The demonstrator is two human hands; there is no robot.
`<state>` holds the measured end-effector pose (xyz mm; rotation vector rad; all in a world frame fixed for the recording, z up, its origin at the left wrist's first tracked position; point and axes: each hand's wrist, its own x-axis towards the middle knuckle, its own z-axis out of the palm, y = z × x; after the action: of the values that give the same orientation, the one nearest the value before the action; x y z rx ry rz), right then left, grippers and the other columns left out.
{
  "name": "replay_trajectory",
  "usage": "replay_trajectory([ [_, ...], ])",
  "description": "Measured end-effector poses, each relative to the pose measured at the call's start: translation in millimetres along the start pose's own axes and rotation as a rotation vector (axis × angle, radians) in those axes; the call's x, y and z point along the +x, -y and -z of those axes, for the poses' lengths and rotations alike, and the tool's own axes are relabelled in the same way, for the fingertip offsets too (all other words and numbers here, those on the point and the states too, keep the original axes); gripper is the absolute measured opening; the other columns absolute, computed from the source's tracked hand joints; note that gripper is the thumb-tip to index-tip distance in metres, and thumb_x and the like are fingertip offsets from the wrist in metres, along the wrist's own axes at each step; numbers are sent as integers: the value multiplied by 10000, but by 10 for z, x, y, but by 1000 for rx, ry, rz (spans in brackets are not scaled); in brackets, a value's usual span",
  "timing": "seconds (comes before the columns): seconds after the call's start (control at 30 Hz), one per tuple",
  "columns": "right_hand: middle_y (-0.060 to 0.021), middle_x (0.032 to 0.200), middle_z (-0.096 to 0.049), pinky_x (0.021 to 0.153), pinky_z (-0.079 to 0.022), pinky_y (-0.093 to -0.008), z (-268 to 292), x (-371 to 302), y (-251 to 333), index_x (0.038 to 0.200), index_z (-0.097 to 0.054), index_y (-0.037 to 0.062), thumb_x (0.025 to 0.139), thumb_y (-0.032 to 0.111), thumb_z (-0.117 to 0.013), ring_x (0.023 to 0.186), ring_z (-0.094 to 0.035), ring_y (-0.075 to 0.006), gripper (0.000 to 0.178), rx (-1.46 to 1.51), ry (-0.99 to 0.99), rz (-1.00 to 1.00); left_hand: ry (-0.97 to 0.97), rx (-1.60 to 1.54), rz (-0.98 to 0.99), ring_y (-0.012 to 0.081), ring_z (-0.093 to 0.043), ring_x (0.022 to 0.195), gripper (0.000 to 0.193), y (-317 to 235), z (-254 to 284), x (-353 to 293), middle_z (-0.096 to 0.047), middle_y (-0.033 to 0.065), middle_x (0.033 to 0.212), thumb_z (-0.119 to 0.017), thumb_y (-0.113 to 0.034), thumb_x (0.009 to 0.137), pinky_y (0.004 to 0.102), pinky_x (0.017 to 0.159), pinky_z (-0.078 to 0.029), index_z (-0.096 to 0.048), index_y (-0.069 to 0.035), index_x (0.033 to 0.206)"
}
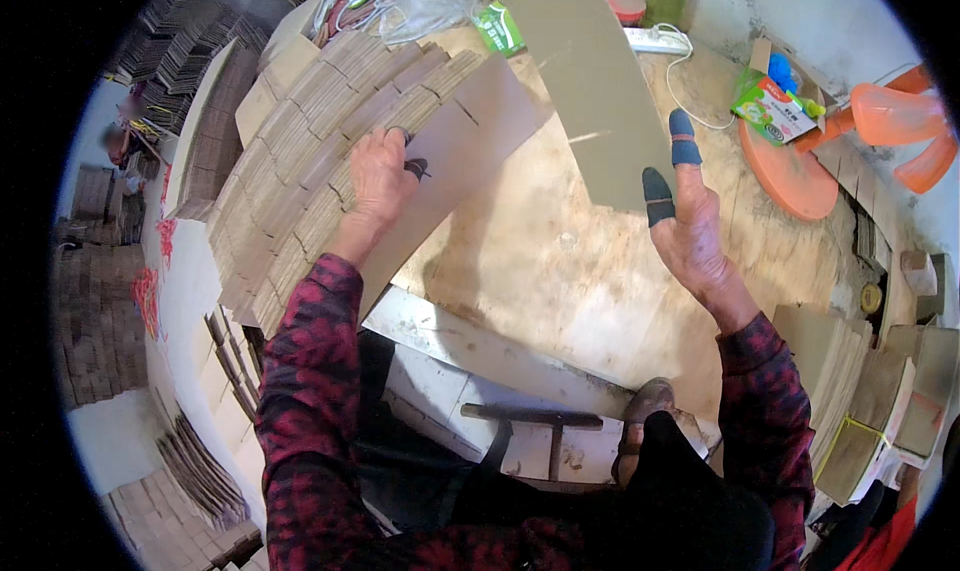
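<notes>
My left hand (380, 176) is at the near part of a long row of stacked cardboard pieces (330, 101). Its fingers are curled, with dark coverings on the thumb and a fingertip, and it grips a flat cardboard sheet (460, 141) along the row's right side. Part of that sheet is blurred. My right hand (692, 221) has its thumb and index finger stretched apart, both in dark finger covers. The thumb lies at the lower right corner of a large grey-brown cardboard sheet (590, 91), which reaches past the top of the picture.
Beneath the sheets is a wooden board surface (540, 241). To the right are an orange plastic stool (790, 171), an open green-and-white box (775, 111) and a white power strip (655, 41). Bundled cardboard (865, 436) stands at lower right. A shoe (650, 401) shows below.
</notes>
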<state>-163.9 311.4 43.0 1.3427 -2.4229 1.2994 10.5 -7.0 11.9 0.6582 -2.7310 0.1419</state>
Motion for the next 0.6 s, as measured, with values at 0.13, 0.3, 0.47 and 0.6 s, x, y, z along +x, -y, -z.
replay_trajectory([
  [0.13, -207, 777, -615, 589, -477, -421, -33, 70, 150, 1474, -190, 94, 786, -41, -578, 676, -601, -394, 802, 49, 23, 73, 240, -246, -104, 379, -590, 845, 152, -50, 64, -25, -599, 177, 831, -619, -33, 690, 472, 693, -457, -535, -1, 814],
  [0.3, -188, 813, -624, 618, -492, -403, -47, 146, 263, 1478, -190, 102, 730, -74, -578, 704, -617, -365, 861, 56, 17, 144, 490, -787, 272, 386, -537, 765, 106, -55, -5, 53, -541, 190, 800, -565, -68, 788, 455, 665, -428, -521, 4, 852],
  [0.47, -169, 802, -614, 608, -493, -385, 79, 79, 376, 1478, -191, 95, 714, -88, -576, 673, -604, -347, 875, 90, -11, 157, 0, -385, -47, 391, -577, 850, 127, -26, 191, 115, -578, 203, 803, -547, -25, 743, 464, 705, -444, -520, -5, 865],
  [0.6, -167, 807, -602, 610, -494, -378, 172, -2, 437, 1475, -198, 87, 703, -94, -574, 674, -596, -343, 878, 79, 10, 182, 223, -325, 28, 397, -603, 786, 99, -456, 228, -3, -607, 190, 789, -560, -62, 770, 489, 659, -458, -518, -57, 859],
])
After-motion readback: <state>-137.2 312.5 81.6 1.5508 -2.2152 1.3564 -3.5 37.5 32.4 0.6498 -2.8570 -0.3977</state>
